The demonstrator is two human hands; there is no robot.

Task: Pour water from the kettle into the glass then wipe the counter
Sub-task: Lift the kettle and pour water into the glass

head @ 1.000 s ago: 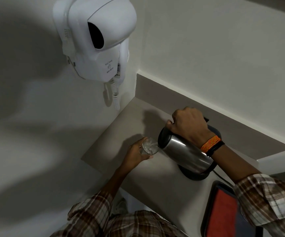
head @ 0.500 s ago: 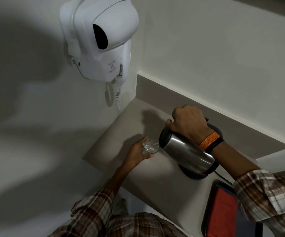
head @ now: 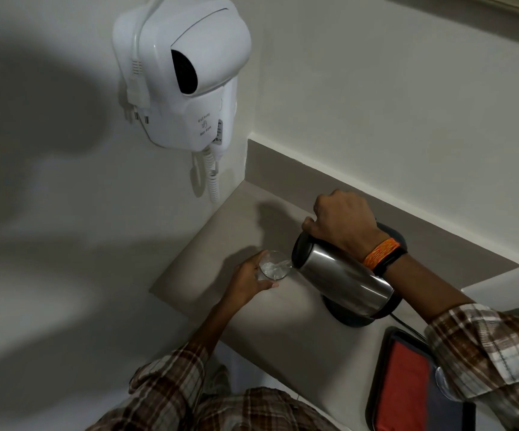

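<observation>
A steel kettle (head: 342,281) is tipped to the left above its black base (head: 357,318), with my right hand (head: 342,222) gripping its handle from above. Its spout touches the rim of a clear glass (head: 272,265), and water runs into it. My left hand (head: 245,279) wraps around the glass from the left and holds it on the beige counter (head: 283,325). The kettle's handle is hidden under my right hand.
A white wall-mounted hair dryer (head: 186,73) with a coiled cord hangs on the left wall above the counter's corner. A dark tray (head: 376,396) with a red cloth (head: 404,390) lies at the lower right. A black cable runs from the kettle base.
The kettle has stayed tipped at the glass with water flowing. Both hands keep their grips; only the camera view has shifted slightly.
</observation>
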